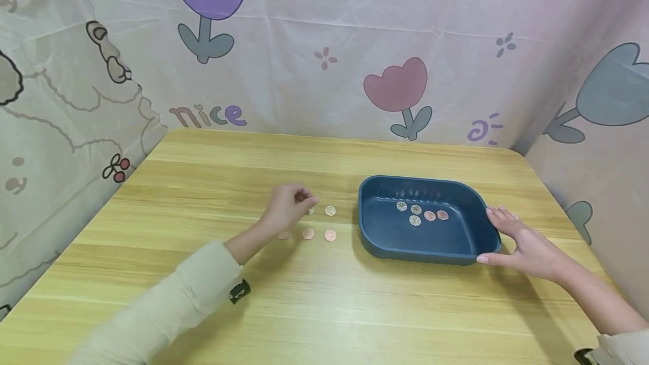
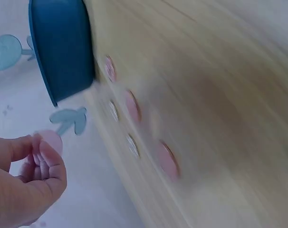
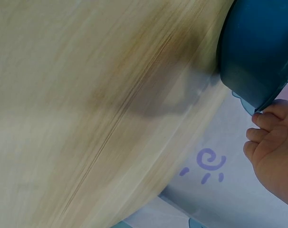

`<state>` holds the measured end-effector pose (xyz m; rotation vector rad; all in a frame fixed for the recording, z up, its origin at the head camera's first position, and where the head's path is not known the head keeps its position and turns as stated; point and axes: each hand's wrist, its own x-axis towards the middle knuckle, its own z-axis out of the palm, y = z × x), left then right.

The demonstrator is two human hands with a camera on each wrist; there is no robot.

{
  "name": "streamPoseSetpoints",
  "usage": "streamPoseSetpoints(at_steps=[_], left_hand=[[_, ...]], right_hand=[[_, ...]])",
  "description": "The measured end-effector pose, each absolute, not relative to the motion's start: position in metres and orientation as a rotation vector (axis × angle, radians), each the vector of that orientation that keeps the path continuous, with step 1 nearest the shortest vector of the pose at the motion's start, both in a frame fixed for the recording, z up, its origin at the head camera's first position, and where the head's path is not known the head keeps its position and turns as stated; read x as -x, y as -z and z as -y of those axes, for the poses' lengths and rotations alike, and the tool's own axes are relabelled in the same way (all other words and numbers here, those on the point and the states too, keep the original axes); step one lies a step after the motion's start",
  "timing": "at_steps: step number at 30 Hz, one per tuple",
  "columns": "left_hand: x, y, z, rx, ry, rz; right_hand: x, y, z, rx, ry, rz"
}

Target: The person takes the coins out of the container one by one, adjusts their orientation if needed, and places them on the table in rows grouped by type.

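Three copper-coloured coins (image 1: 307,234) lie in a row on the table, with two silvery coins (image 1: 330,210) behind them. My left hand (image 1: 289,205) is over the left part of these rows and overlaps one silvery coin in the head view. Its thumb and index fingertips meet, the other fingers are curled, and no coin shows between them. A dark blue tray (image 1: 421,255) stands to the right with several silvery and copper-coloured coins (image 1: 416,220) on its floor. At the tray's right end rests my right hand (image 1: 527,246), thumb at the near rim, outstretched fingers along the end wall.
The wood-grain table (image 1: 324,308) reaches back to a printed cloth (image 1: 304,89) with tulips and lettering. The same kind of cloth hangs at the left and right sides. Dark bands show at both sleeve cuffs (image 1: 218,266).
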<state>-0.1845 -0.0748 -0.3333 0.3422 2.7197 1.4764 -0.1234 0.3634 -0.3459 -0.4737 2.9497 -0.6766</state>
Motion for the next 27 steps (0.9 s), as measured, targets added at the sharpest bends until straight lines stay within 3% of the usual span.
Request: streamPoseSetpoints(at_steps=[27], left_hand=[[0.189, 0.331, -0.043, -0.682, -1.514, -2.607]], right_hand=[[0.123, 0.345, -0.363, 0.463, 0.679, -2.952]])
